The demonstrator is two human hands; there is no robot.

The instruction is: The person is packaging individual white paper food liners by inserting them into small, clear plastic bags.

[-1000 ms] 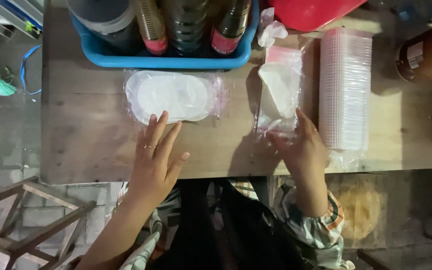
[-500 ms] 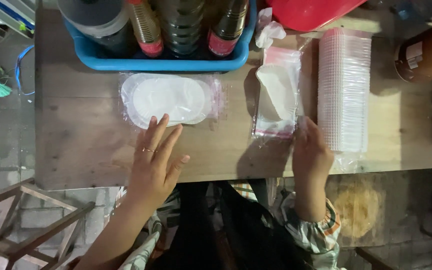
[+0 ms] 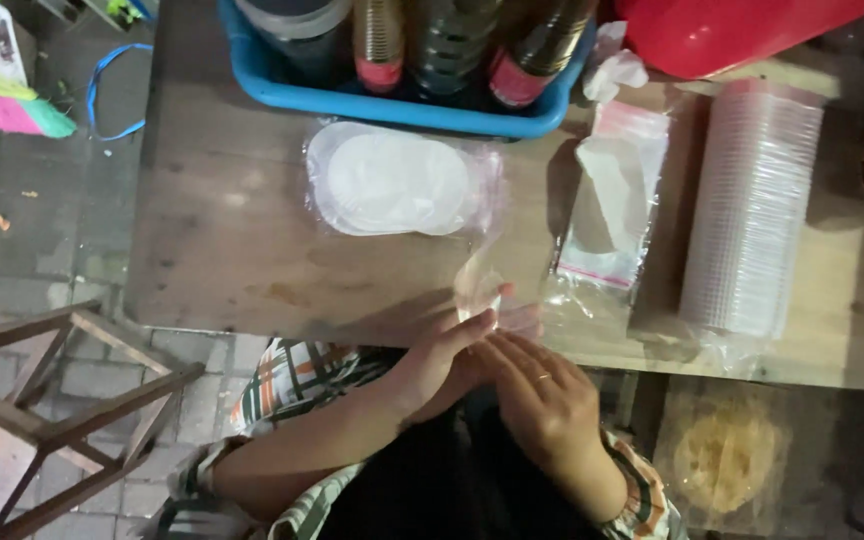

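I am looking down at a small clear plastic bag [image 3: 477,285] that is standing upright from my fingertips, its long axis running away from me toward the far side of the wooden table [image 3: 222,260], its upper end curling slightly. My left hand [image 3: 452,355] is reaching in from the left with the forearm angled up and the fingers pinching the bag's lower edge. My right hand [image 3: 542,395] is lying palm down, fingers extended toward the left hand and meeting it at the bag; I think they are touching the bag too, though the glare is making that hard to confirm. Beyond, a clear packet of white round lids [image 3: 397,182] is lying flat, beside a glossy pack of bags [image 3: 614,195] and a ribbed sleeve of translucent cups [image 3: 752,210].
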